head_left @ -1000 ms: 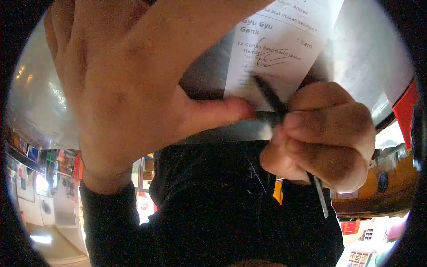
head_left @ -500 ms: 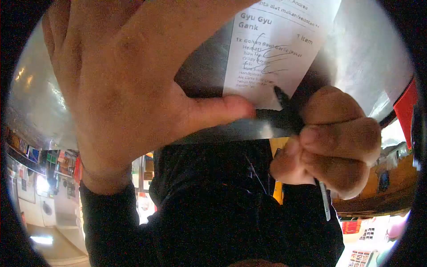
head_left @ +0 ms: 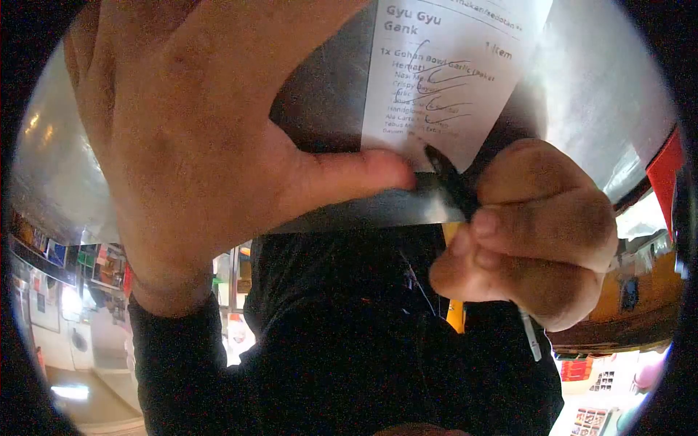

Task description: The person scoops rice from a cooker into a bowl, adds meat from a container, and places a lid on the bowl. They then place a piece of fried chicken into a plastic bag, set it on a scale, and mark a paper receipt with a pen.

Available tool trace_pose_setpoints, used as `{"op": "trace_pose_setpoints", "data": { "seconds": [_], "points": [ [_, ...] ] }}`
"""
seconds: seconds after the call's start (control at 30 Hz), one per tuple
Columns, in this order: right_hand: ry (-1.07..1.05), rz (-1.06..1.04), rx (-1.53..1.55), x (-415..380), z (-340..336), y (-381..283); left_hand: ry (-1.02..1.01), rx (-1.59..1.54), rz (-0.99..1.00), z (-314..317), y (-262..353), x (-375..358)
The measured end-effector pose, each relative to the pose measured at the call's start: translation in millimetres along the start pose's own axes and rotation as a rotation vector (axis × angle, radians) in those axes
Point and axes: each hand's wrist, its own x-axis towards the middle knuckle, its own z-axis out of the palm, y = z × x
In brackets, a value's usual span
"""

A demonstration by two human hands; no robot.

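A printed paper receipt [head_left: 443, 94] lies on the shiny metal counter [head_left: 582, 80], with several pen strokes across its printed lines. My right hand [head_left: 545, 225] is closed around a dark pen [head_left: 452, 178], whose tip points at the lower part of the receipt. The pen's pale rear end shows below the fist. My left hand [head_left: 196, 131] is spread flat on the left, its thumb stretched across the receipt's lower left edge. The fingertips of this hand run out of the top of the view.
Below the hands is the dark clothing [head_left: 342, 341] of my own body, close to the counter's edge. A red object [head_left: 663, 178] stands at the far right. Brightly lit shelves and goods show, distorted, around the lower left and right.
The pen and my right hand have shifted slightly left, and more pen strokes show on the lower lines. The receipt appears a little higher in view. My left hand has barely moved.
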Motion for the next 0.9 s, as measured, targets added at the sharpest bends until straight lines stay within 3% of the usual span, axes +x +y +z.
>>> {"op": "trace_pose_setpoints", "data": {
  "seconds": [0.6, 0.77, 0.9],
  "points": [
    [0.028, 0.002, -0.014, -5.7, -3.4, -0.6, 0.009, 0.018, -0.002, -1.4, 1.7, 13.6],
    [0.175, 0.111, -0.112, 6.9, 67.1, -28.3, 0.038, 0.02, -0.024, -21.4, -37.9, -28.6],
    [0.447, 0.272, -0.244, -44.5, -31.5, -48.9, 0.048, 0.034, -0.018, -8.1, -10.7, 22.6]
  ]
}}
